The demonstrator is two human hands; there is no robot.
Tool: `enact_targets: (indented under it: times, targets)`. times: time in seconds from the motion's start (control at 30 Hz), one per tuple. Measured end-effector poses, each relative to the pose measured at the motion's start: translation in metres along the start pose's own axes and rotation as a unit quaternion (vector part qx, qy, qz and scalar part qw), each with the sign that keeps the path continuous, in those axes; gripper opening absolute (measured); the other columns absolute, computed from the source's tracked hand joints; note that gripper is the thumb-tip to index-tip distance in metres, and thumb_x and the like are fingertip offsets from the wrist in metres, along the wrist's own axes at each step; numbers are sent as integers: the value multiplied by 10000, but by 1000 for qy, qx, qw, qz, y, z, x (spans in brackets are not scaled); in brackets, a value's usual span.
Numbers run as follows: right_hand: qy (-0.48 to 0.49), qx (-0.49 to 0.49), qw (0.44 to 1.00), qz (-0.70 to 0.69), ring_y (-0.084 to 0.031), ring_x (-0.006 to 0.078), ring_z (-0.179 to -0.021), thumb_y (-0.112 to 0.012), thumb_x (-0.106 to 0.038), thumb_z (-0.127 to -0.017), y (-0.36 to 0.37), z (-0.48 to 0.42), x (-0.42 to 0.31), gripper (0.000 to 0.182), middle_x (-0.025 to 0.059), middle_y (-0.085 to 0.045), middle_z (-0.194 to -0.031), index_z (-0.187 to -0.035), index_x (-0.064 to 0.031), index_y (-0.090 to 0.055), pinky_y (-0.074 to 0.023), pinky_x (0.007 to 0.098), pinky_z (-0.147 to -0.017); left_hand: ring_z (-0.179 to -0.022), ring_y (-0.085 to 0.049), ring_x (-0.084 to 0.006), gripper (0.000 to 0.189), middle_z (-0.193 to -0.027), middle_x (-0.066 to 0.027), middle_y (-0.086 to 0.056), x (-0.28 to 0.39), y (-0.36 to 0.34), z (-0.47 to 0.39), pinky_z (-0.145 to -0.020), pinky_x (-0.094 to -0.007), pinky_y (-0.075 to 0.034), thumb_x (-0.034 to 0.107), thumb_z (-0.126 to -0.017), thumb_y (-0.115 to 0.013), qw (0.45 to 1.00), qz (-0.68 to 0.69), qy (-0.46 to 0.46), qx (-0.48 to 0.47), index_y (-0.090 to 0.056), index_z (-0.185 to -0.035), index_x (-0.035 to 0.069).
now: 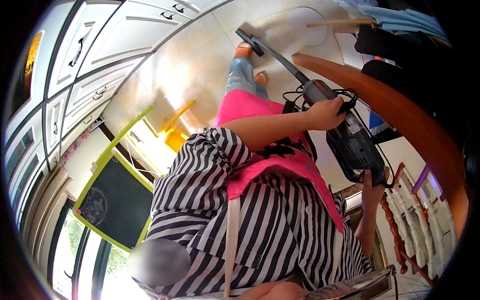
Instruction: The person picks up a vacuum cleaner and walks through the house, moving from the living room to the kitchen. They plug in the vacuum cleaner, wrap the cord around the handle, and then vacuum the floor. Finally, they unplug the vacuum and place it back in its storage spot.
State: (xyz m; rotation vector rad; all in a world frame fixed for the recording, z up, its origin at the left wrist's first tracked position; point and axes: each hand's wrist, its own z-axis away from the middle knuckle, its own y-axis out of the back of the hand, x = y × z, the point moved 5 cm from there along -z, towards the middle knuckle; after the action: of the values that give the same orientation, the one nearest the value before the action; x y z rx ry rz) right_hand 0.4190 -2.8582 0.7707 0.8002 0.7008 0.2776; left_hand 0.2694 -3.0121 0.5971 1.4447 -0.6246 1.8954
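A dark corded stick vacuum cleaner (354,148) lies diagonally before my body. My left hand (328,113) crosses over from the left and grips its upper body, beside loops of black power cord (348,99). At the back end, the fingers of my right hand (372,182) are wrapped around the rear handle, partly hidden by it. The tube (279,58) runs forward to the floor head (250,42), which is by my orange slipper (243,50) on the tiled floor (198,60). A pink apron (249,107) hangs over my striped clothing.
White cabinets (131,37) line the left side. A green-framed chalkboard easel (116,195) and a yellow plastic object (175,138) stand at left. On the right curves a brown wooden edge (393,97). Ahead is a round white base (307,26) with a wooden pole. White balusters (416,217) are lower right.
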Motion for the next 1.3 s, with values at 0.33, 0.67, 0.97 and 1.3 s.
enact_targets:
  times: [0.33,0.67,0.97,1.3]
  targets:
    - [251,-82,943,201,-605,196,-636,-615,-112,-813,24,-45,-91,274,102,-584,-822,-1033,-73,-457,-487,331,-643,-892,-576,-434,358,-914,-264,-603,19,40,-11,-798,-484,-441,277,-822,-547,996,74,12,47,-456,-1044,12]
    - [365,-112,908,171,-574,265,-753,-649,0,-742,-7,-53,-111,276,139,-522,-850,-950,-37,-470,-468,333,-678,-748,-501,-102,238,-816,-15,-533,-2,76,9,-680,-246,-426,201,-907,-553,972,215,47,83,-524,-1079,39]
    - [245,-115,962,30,-563,173,-659,-741,-119,-719,-23,-47,-102,320,64,-566,-752,-900,-27,-494,-462,298,-611,-671,-456,-75,206,-736,19,-483,-15,99,45,-581,-223,-365,241,-909,-572,966,202,116,112,-529,-972,49]
    - [7,-186,773,-606,-597,180,-928,-639,-131,-860,-52,-52,-182,290,61,-581,-989,-1112,-32,-536,-465,307,-885,-773,-507,-70,270,-855,14,-563,87,151,-7,-702,-213,-420,234,-930,-536,994,12,-75,83,-550,-1118,40]
